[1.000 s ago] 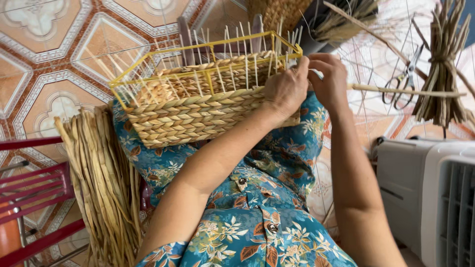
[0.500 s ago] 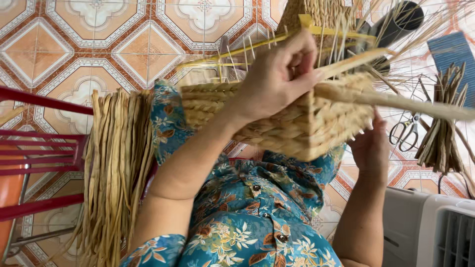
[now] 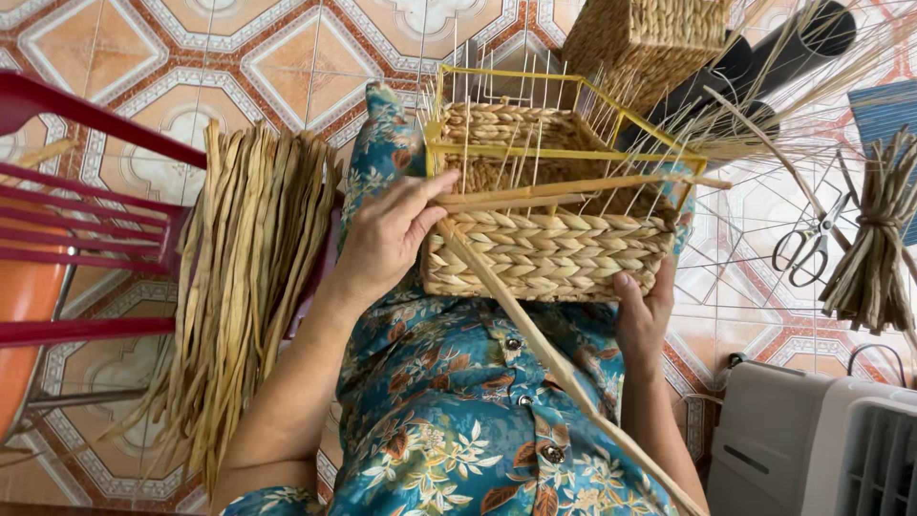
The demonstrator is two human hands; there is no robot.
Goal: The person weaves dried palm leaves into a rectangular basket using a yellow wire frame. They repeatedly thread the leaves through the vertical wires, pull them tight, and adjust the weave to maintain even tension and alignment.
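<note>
Upright wire stakes (image 3: 535,124) fence the basket (image 3: 549,250) top; straw bundle (image 3: 244,277) crowds left, scissors (image 3: 807,244) right.

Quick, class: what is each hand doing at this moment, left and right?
Left hand: fingers pinching a long straw strand against the half-woven basket.
Right hand: gripping the basket's lower right corner.

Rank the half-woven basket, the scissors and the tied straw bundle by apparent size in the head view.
1. half-woven basket, clearly the largest, though it sits nearest the camera.
2. tied straw bundle, on the floor at right.
3. scissors, beside the bundle, smallest.
</note>
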